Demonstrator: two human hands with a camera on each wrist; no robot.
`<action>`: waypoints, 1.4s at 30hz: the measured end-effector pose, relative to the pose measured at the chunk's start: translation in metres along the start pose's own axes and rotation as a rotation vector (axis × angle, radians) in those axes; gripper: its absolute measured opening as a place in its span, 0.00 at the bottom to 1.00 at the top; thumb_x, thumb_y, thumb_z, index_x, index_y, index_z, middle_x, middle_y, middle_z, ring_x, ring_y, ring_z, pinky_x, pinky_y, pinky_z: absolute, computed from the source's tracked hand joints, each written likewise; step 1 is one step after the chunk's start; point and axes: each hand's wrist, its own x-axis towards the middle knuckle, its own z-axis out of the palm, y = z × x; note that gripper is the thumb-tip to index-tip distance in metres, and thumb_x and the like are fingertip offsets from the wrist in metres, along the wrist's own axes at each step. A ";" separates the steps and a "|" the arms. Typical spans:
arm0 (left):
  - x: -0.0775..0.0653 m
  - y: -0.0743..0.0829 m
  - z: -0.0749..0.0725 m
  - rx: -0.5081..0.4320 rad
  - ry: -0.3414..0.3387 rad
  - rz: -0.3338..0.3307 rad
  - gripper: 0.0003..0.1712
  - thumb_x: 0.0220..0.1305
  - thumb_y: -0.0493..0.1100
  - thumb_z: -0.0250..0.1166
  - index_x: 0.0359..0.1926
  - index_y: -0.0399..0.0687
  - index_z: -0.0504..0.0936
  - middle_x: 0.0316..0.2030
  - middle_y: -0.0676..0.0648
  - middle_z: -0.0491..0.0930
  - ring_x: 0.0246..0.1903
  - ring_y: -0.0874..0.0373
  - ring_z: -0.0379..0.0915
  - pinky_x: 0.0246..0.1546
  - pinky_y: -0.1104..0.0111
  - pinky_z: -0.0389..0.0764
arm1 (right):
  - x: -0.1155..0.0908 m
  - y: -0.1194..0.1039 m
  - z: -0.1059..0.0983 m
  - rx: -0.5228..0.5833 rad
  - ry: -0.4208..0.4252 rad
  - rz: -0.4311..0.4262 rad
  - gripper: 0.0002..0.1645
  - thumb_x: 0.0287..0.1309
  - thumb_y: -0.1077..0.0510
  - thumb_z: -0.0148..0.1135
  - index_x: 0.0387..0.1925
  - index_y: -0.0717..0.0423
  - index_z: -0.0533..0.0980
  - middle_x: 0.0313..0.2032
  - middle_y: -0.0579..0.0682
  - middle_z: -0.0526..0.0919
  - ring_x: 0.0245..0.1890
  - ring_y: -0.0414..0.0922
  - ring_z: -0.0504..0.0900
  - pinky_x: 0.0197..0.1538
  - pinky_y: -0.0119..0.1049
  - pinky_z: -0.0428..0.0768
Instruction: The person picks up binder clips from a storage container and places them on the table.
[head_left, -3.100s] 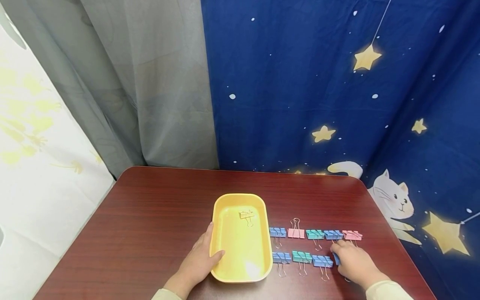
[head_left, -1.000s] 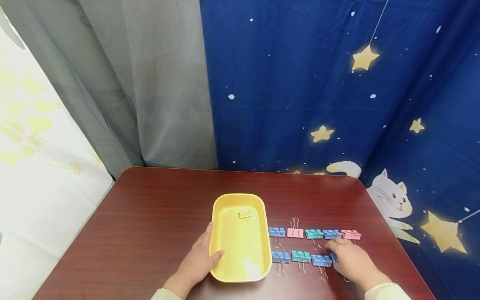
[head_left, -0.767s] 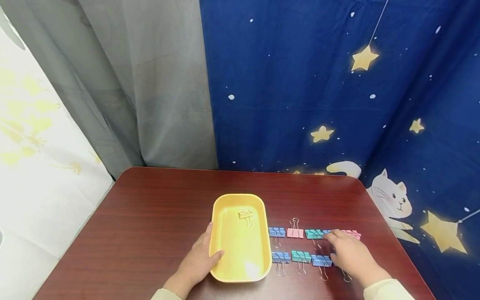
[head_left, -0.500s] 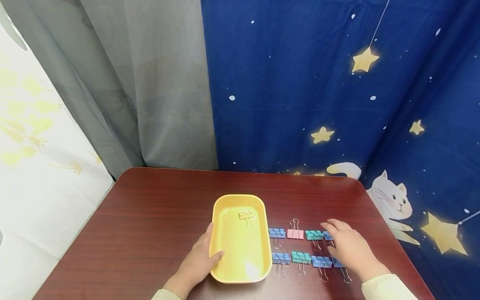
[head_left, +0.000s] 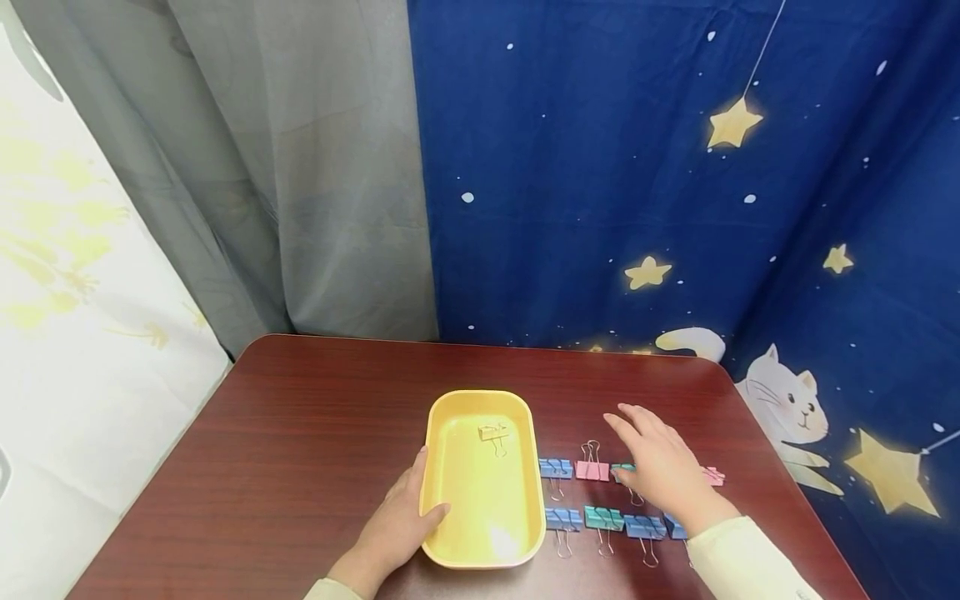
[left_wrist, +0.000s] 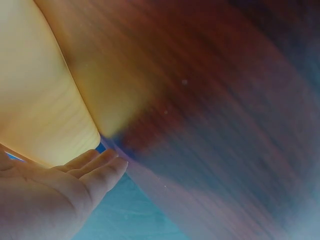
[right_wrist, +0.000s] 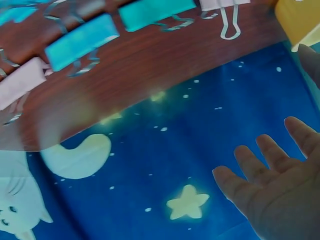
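My left hand (head_left: 392,525) holds the left side of a yellow plastic tray (head_left: 537,492), its thumb over the rim and its fingers along the outer wall. Inside the tray lies one yellow binder clip (head_left: 491,433). My right hand (head_left: 663,467) hovers over the back row of binder clips, fingers spread and nothing in them. It partly covers a green clip (head_left: 622,472) and a pink clip (head_left: 712,476); a blue clip (right_wrist: 82,42) between these shows in the right wrist view. Left of them in that row are a pink clip (head_left: 592,471) with handles upward and a blue clip (head_left: 556,468).
A front row holds blue clips, such as one (head_left: 645,527) near its right, and a green clip (head_left: 603,518). Everything stands on a dark red wooden table (head_left: 337,417). Behind it hang a grey curtain (head_left: 345,208) and a blue starry curtain (head_left: 562,208).
My right hand has left the right end of the front row, moving back over the pink clip and then leftward, its fingers spreading. The left hand and tray stay in place.
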 end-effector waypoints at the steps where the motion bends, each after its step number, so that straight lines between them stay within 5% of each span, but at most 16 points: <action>1: 0.000 0.000 0.000 0.001 -0.001 -0.001 0.52 0.62 0.54 0.65 0.77 0.49 0.43 0.70 0.34 0.58 0.68 0.36 0.54 0.62 0.41 0.62 | 0.003 -0.002 0.000 -0.002 0.000 -0.006 0.48 0.34 0.57 0.81 0.62 0.57 0.72 0.62 0.62 0.71 0.62 0.61 0.68 0.61 0.62 0.68; 21: 0.001 -0.002 0.001 0.003 0.014 0.021 0.51 0.62 0.53 0.65 0.76 0.46 0.45 0.69 0.33 0.59 0.68 0.36 0.54 0.62 0.41 0.62 | 0.057 -0.063 0.000 0.125 -0.088 -0.126 0.44 0.42 0.53 0.78 0.64 0.55 0.71 0.63 0.57 0.72 0.64 0.55 0.69 0.63 0.53 0.71; 42: 0.001 -0.002 0.000 0.009 -0.002 0.012 0.52 0.63 0.55 0.64 0.77 0.49 0.43 0.70 0.34 0.58 0.68 0.36 0.54 0.62 0.40 0.61 | 0.098 -0.097 0.037 0.234 -0.224 -0.200 0.35 0.47 0.58 0.73 0.60 0.57 0.74 0.57 0.55 0.76 0.59 0.54 0.73 0.60 0.48 0.74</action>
